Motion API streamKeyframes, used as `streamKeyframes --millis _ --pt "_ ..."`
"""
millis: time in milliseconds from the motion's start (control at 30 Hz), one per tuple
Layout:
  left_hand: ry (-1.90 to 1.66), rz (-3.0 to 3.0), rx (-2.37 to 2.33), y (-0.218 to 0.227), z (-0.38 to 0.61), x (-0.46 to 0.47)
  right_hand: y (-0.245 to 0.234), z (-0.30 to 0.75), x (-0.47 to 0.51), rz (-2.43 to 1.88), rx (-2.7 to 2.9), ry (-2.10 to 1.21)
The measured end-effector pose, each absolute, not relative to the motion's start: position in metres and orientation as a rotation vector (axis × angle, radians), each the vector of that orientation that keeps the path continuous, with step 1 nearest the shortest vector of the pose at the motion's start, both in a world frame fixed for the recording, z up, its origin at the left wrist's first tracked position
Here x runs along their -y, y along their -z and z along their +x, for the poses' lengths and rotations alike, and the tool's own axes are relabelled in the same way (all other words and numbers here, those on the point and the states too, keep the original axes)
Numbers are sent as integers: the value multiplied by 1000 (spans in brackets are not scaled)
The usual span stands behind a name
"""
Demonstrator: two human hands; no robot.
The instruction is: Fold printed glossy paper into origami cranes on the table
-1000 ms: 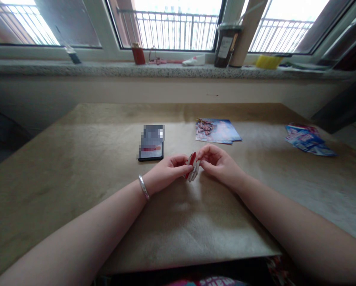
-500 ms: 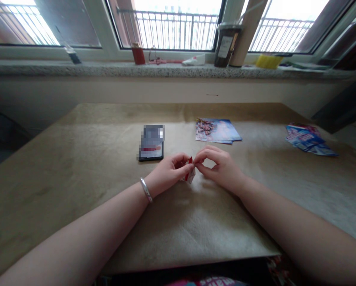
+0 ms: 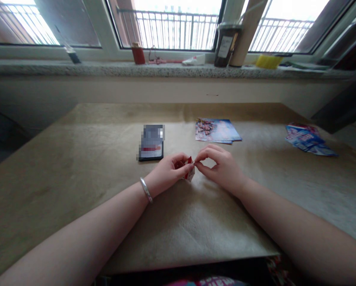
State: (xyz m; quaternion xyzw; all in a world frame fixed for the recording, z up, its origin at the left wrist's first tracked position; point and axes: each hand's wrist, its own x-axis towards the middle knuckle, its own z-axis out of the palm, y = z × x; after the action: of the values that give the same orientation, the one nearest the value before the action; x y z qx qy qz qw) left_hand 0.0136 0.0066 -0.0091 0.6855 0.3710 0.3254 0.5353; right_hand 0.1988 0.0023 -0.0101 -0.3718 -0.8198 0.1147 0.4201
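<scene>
My left hand (image 3: 173,170) is closed on a small folded piece of red and white paper (image 3: 190,174), held just above the table. Part of the paper is hidden behind my fingers. My right hand (image 3: 218,165) makes a pinch at the paper's right edge, thumb and forefinger together; the bit between those fingertips is too small to make out clearly. Beyond my left hand lies a phone (image 3: 156,154), its screen blurred into blocks. Printed picture sheets (image 3: 219,130), blue and pink, lie flat beyond my right hand.
Several blue and red printed packets or cards (image 3: 308,139) lie in a loose pile on the right of the table (image 3: 106,119). Along the stone windowsill (image 3: 106,71) stand a red cylinder (image 3: 138,55), a dark lidded cup (image 3: 225,45) and a yellow object (image 3: 268,60).
Both hands stay almost in place. The red and white paper has turned very slightly in my left fingers, and the right pinch remains at its edge.
</scene>
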Motion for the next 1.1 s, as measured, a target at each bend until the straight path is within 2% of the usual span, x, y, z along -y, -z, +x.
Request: streamKeyframes --millis 533,1100 --pt "-767 1946 -1050 9 13 -3 9 197 -2 -996 2095 -397" --pt "-852 1684 -1025 10 14 -6 13 197 -4 -995 2111 -381"
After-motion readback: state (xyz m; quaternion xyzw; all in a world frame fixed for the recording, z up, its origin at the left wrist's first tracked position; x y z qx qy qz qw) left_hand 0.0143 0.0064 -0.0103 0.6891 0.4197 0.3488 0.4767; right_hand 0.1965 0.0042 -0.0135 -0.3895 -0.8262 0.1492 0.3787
